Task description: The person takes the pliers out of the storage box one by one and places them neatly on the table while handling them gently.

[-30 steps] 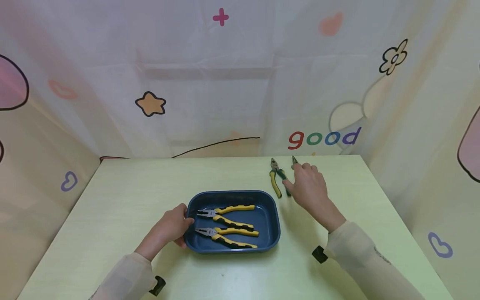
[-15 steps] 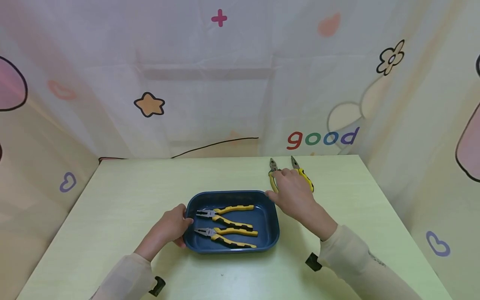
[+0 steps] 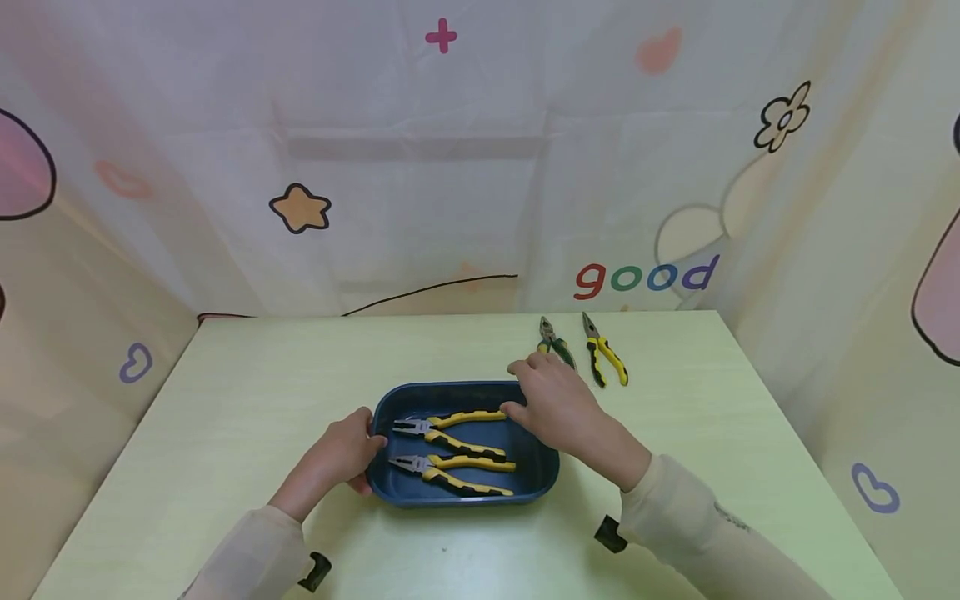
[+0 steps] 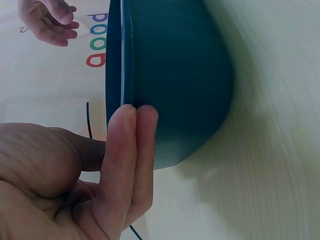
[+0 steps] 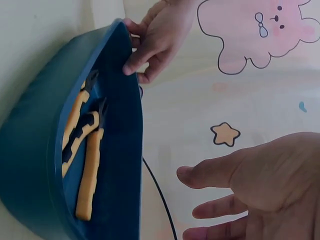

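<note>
My left hand [image 3: 347,450] grips the left end of a dark blue tray [image 3: 553,467], thumb over the rim and fingers against the outer wall, as the left wrist view also shows. Inside lie two yellow-and-black pliers, the upper pliers [image 3: 468,416] and the lower pliers [image 3: 472,487], jaws pointing left. My right hand [image 3: 558,404] hovers over the tray's back right corner. In the right wrist view the right hand [image 5: 260,192] holds nothing, its fingers apart.
Behind the tray, green-handled pliers [image 3: 561,346] lie partly hidden by the right hand. Beside them are yellow-and-black long-nose pliers [image 3: 604,354]. A printed curtain [image 3: 420,208] hangs along the table's back edge.
From over the pliers at the back right, my right hand has moved left and nearer, to the tray's corner. The long-nose pliers have come into full view. My left hand has stayed put.
</note>
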A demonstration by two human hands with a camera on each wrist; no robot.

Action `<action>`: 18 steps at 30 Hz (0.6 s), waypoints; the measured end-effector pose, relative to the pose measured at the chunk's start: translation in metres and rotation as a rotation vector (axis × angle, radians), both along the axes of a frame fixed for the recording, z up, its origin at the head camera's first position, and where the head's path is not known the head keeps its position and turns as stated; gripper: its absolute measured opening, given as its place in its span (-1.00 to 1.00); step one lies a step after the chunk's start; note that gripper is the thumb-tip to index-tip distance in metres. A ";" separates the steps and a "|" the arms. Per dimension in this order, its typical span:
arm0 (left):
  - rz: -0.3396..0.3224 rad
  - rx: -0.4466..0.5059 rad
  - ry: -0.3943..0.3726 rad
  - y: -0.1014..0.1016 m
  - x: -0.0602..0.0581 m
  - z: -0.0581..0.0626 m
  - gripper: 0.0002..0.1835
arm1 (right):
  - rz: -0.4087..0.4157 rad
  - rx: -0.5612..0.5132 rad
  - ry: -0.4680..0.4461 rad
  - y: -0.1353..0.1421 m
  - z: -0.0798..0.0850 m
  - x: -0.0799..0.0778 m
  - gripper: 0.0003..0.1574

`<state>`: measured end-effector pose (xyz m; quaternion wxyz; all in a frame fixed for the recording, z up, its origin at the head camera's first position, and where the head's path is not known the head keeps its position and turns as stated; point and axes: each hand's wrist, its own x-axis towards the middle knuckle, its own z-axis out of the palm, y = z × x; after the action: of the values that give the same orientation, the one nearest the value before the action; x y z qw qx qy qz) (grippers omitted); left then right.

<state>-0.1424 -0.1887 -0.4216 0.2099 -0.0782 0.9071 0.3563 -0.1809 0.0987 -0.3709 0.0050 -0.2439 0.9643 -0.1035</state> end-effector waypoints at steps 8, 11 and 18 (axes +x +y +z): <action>-0.002 0.010 0.002 -0.001 0.000 0.000 -0.82 | 0.058 -0.005 -0.008 -0.019 -0.007 0.005 -0.33; 0.001 0.018 0.003 -0.001 0.000 0.000 -0.83 | 0.066 -0.009 -0.011 -0.025 -0.011 0.005 -0.32; 0.001 0.031 0.012 -0.002 0.001 0.000 -0.83 | 0.111 -0.007 -0.005 -0.036 -0.024 0.004 -0.35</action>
<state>-0.1415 -0.1905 -0.4213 0.2052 -0.0734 0.9028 0.3708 -0.1768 0.0631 -0.3950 0.0122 -0.2967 0.9489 -0.1070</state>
